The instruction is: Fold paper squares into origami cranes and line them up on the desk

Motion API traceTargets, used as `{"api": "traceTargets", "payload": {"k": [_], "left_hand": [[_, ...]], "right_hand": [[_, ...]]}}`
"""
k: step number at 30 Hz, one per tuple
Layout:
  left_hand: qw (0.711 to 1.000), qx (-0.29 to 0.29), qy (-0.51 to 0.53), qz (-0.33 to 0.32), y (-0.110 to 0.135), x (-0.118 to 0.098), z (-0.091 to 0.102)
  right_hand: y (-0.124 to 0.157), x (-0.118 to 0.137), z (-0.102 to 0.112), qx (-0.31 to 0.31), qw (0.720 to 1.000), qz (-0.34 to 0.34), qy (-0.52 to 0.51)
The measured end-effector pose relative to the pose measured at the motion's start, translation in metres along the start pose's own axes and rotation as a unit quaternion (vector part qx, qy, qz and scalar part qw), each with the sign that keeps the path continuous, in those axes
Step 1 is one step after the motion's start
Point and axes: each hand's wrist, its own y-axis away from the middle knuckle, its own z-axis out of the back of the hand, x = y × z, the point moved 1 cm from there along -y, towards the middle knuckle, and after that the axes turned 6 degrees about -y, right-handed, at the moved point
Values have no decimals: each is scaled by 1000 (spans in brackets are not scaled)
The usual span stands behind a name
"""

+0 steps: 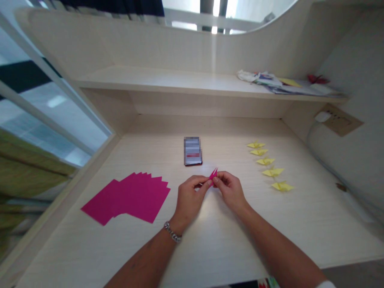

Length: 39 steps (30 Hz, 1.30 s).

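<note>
Between my two hands is a small piece of folded pink origami paper (213, 175), with two thin points sticking up. My left hand (192, 196) pinches it from the left, thumb and fingertips closed on it. From the other side, my right hand (232, 190) grips it with the thumb laid near its lower part. My fingers cover much of the paper. Left of my hands lies a fan of pink paper squares (141, 196) on the desk. To the right, several yellow folded paper cranes (272, 172) stand in a slanting row.
A phone (193, 151) with a lit screen lies beyond my hands on the desk (207, 248). Papers (270, 80) rest on the shelf above. At the right wall, a white plug (323, 117) sits in a socket, its cable (318, 154) running down.
</note>
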Motion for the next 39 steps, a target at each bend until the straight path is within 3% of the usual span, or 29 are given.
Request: {"api": "traceTargets", "payload": {"k": [8, 21, 29, 39], "left_hand": [[998, -42, -6, -50, 2, -2, 1], [999, -6, 7, 40, -3, 5, 1], [981, -18, 166, 96, -7, 17, -5], [976, -11, 196, 97, -5, 16, -8]], "right_hand": [[1, 3, -2, -20, 1000, 13, 21], [2, 1, -3, 1, 997, 13, 72], [1, -5, -5, 27, 999, -29, 1], [1, -3, -6, -6, 999, -38, 17]]}}
